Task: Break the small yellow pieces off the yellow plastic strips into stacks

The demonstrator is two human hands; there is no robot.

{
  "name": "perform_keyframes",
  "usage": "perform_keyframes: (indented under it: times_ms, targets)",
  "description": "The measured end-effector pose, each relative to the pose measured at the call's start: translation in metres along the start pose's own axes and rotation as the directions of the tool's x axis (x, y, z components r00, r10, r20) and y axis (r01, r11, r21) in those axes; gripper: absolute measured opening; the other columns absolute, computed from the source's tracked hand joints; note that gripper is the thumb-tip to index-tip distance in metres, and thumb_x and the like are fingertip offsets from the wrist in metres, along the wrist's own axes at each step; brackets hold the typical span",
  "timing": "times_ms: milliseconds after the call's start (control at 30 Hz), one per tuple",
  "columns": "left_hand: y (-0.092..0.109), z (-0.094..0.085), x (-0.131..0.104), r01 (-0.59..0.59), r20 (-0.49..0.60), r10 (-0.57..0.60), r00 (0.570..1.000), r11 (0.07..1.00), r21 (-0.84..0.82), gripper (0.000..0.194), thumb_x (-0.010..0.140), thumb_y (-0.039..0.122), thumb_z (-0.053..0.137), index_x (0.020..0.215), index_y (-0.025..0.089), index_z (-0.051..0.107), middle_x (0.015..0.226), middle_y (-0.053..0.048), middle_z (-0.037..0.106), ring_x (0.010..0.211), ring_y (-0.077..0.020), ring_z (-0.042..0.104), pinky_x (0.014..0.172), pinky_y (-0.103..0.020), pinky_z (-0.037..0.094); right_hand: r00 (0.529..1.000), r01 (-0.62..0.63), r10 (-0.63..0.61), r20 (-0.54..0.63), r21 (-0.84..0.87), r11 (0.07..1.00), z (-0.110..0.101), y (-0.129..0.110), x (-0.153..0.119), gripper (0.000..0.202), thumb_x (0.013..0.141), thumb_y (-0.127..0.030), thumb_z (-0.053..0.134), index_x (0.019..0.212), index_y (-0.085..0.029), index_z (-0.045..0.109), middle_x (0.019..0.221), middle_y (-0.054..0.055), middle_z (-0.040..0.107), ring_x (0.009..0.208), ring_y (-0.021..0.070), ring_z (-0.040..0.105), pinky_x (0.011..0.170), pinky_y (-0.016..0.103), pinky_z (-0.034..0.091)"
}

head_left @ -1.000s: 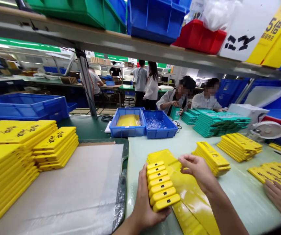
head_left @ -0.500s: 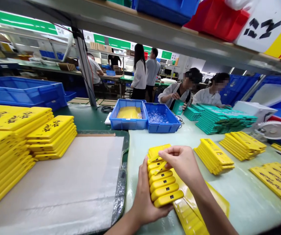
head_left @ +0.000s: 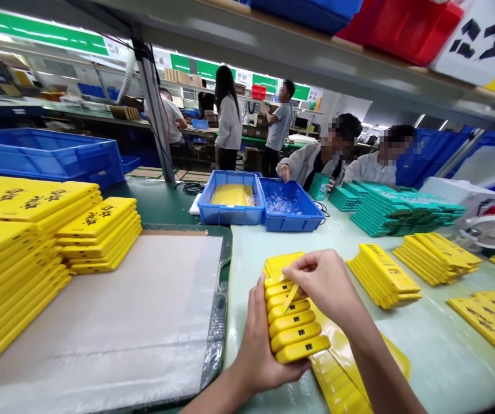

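Observation:
A stack of several yellow slabs (head_left: 298, 332), tilted with their narrow ends up, is wrapped by my left hand (head_left: 258, 345). Small dark ports show on most of these ends. My right hand (head_left: 323, 282) pinches a thin yellow strip (head_left: 290, 298) over the upper part of the stack. The strip's lower tip lies close to one slab end; whether it touches cannot be made out. Beneath my right forearm, glossy yellow sheets (head_left: 338, 368) lie on the pale green table mat (head_left: 269, 238).
Yellow stacks stand left (head_left: 96, 230) and right (head_left: 383, 276). Blue bins (head_left: 230, 214) sit ahead, one with clear bits. A person's hand (head_left: 284, 172) hangs over that bin, near teal stacks (head_left: 403, 207). A shelf (head_left: 299, 57) crosses overhead.
The strip in my right hand now slants more steeply downward. The person across has moved a hand from the teal item to above the blue bin. The view has shifted slightly.

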State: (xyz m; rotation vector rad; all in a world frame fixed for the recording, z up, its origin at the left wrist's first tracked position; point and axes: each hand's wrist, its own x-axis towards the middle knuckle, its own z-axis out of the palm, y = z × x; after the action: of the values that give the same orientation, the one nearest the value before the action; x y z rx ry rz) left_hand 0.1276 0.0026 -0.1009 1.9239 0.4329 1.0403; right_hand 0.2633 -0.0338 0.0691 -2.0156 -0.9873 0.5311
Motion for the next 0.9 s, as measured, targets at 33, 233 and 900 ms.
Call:
perform_keyframes:
  times_ms: [33, 233, 900]
  targets:
    - [0.0, 0.0, 0.0, -0.001, 0.0, 0.001, 1.0, 1.0, 0.001, 0.147, 0.061, 0.058, 0.091, 0.167, 0.036, -0.008, 0.165, -0.018, 0.024, 0.152, -0.053, 0.03, 0.122, -0.079, 0.027, 1.0, 0.013, -0.013, 0.002, -0.023, 1.0, 0.0, -0.001, 0.001, 0.015, 0.077, -0.024, 0.073, 0.065, -0.015, 0.076, 0.063, 0.005, 0.072, 0.056, 0.0165, 0.065, 0.056, 0.026, 0.046]
    - [-0.001, 0.0, -0.002, 0.002, -0.01, -0.002, 1.0, 1.0, 0.003, 0.148, 0.06, 0.056, 0.092, 0.167, 0.035, -0.008, 0.167, -0.018, 0.024, 0.153, -0.051, 0.031, 0.122, -0.078, 0.027, 0.996, 0.074, -0.089, -0.028, -0.343, 0.937, 0.002, -0.001, 0.002, 0.03, 0.079, -0.019, 0.073, 0.05, -0.019, 0.067, 0.056, 0.006, 0.067, 0.054, 0.0158, 0.055, 0.055, 0.031, 0.033]
    - [0.002, -0.002, 0.002, -0.007, -0.004, 0.008, 1.0, 1.0, 0.01, 0.146, 0.064, 0.062, 0.088, 0.168, 0.032, -0.008, 0.166, -0.018, 0.027, 0.152, -0.0514, 0.034, 0.121, -0.073, 0.037, 0.991, -0.07, 0.116, -0.073, 0.458, 0.886, 0.001, 0.018, -0.011, 0.031, 0.055, -0.029, 0.088, 0.08, -0.011, 0.081, 0.064, 0.004, 0.073, 0.063, 0.0187, 0.069, 0.061, 0.027, 0.056]
